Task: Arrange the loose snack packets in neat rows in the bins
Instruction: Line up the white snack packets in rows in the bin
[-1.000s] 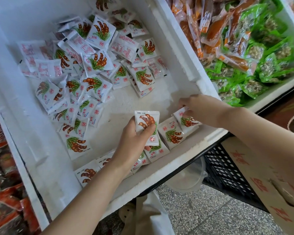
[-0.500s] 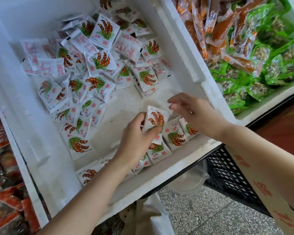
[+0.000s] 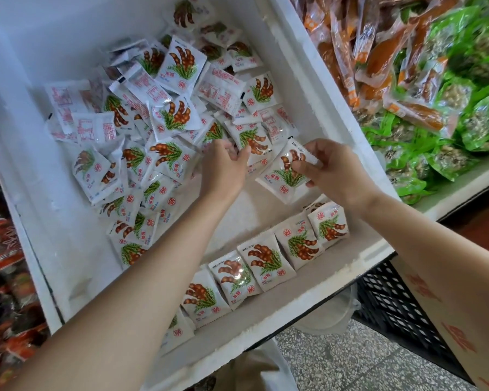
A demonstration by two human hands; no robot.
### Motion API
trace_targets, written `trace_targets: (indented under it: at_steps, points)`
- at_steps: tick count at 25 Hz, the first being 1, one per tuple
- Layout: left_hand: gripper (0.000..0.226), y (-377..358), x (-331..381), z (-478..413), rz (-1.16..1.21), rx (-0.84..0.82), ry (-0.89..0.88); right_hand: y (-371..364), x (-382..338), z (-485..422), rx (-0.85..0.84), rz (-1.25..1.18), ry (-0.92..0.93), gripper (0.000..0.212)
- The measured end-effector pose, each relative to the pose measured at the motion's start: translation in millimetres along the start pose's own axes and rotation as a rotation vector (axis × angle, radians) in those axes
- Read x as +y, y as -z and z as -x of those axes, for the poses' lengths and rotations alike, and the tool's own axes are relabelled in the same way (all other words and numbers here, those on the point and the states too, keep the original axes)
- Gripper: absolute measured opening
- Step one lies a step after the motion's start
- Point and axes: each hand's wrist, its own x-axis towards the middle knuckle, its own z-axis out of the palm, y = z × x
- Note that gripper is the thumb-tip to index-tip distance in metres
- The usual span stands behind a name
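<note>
While the right hand (image 3: 336, 173) pinches one packet (image 3: 283, 176) by its upper corner between thumb and fingertips, just right of the frame's centre and apparently lifted off the bin floor, the left hand (image 3: 223, 167) curls thumb and fingers round the edge of a second packet (image 3: 256, 143) at the near rim of the loose pile (image 3: 158, 117), which fills the upper left of the white foam bin (image 3: 302, 80). Below both hands a row of packets (image 3: 266, 261) already runs diagonally along the near wall from lower centre up to the right, each one leaning on its neighbour with the printed face showing. Doing this step well probably means turning the held packet so its picture faces up like those, then seating its bottom edge on the floor and overlapping it evenly, either at the row's lower left end or as the start of a new row just behind. A light pinch suits the slippery film, since a tight squeeze would crumple it. The left hand should lift its packet straight off the pile, so that neighbours do not slide onto the bare floor between pile and row. Orange and green snack bags (image 3: 407, 80) fill the next bin at upper right.
</note>
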Motion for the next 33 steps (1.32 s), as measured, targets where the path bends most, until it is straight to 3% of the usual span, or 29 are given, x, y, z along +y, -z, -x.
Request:
trace_targets:
  at_steps: [3, 5, 9, 13, 15, 18, 20, 22, 25, 29, 31, 33]
  points:
    - [0.051, -17, 1, -18, -0.277, 0.098, 0.045, -4, 3, -6, 0.03, 0.057, -0.003, 0.011]
    - [0.057, -26, 3, -25, -0.323, 0.16, 0.082, -8, 6, -6, 0.05, 0.156, 0.021, 0.021]
    - [0.041, -30, 10, -34, -0.128, 0.114, 0.2, -14, 7, 1, 0.071, 0.224, 0.076, 0.024]
    - [0.018, -14, 1, -20, 0.135, 0.037, 0.206, -13, 3, 4, 0.057, 0.254, 0.123, 0.02]
    - [0.018, -1, -11, -4, 0.307, -0.009, 0.2, -10, 0, 3, 0.048, 0.158, 0.127, 0.011]
    - [0.013, 18, -28, 30, 0.47, -0.141, 0.224, -11, -7, 3, -0.044, -0.183, 0.061, 0.008]
    - [0.014, 26, -34, 50, 0.525, -0.195, 0.25, -16, -12, 5, -0.138, -0.296, 0.053, 0.007]
    - [0.013, 29, -38, 61, 0.567, -0.252, 0.258, -24, -16, 7, -0.197, -0.254, 0.071, 0.01]
    - [0.018, 32, -41, 66, 0.741, -0.282, 0.294, -37, -19, 0, -0.161, -0.048, 0.094, 0.017]
    - [0.027, 42, -40, 67, 0.897, -0.336, 0.293, -46, -29, -7, -0.179, -0.162, 0.06, 0.015]
    - [0.029, 49, -42, 67, 0.891, -0.416, 0.288, -51, -33, -5, -0.203, -0.128, 0.085, 0.018]
    - [0.05, 51, -48, 68, 0.74, -0.452, 0.263, -57, -37, -2, -0.191, -0.1, 0.11, 0.016]
